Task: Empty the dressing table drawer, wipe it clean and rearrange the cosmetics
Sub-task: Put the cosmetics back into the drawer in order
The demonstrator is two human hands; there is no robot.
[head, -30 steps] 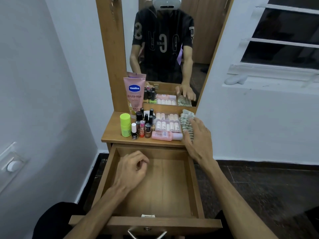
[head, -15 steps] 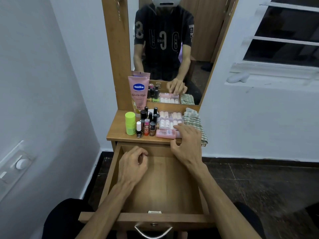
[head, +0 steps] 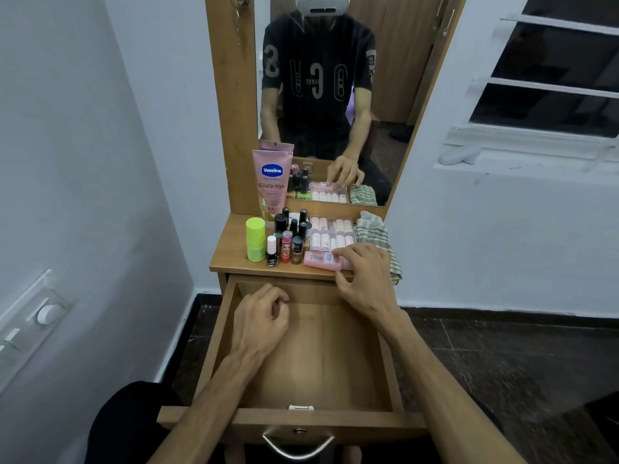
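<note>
- The counter (head: pixel 234 252) is a small wooden dressing-table top at 12 o'clock from the person, set against a white wall (head: pixel 83 162), with a tall mirror (head: pixel 335 95) in a wooden frame rising behind it.
- A window (head: pixel 552 85) with white bars sits at 2 o'clock, and the floor (head: pixel 519 356) below is dark stone.
- A switch panel (head: pixel 30 323) is fixed to the wall at 9 o'clock.
- The drawer (head: pixel 311 360) is pulled out toward the person below the counter; its bare wooden bottom shows, and a metal handle (head: pixel 298 447) hangs on its front at 6 o'clock.
- The cosmetics stand on the counter: a pink Vaseline tube (head: pixel 272 182) upright against the mirror frame, a lime-green stick (head: pixel 255 239) at its 7 o'clock, and a cluster of small dark-capped bottles (head: pixel 291 236) just beside the stick.
- A clear case of pale pink bottles (head: pixel 331 234) lies at 3 o'clock of the cluster, and a pink bottle (head: pixel 321 260) lies on its side along the counter's front edge.
- A striped cloth (head: pixel 375 236) lies folded at the counter's right end, overhanging the edge.
- The right hand (head: pixel 365 279) has its fingers curled over the lying pink bottle, grasping it.
- The left hand (head: pixel 261 323) hovers over the drawer, fingers loosely curled and holding nothing.
</note>
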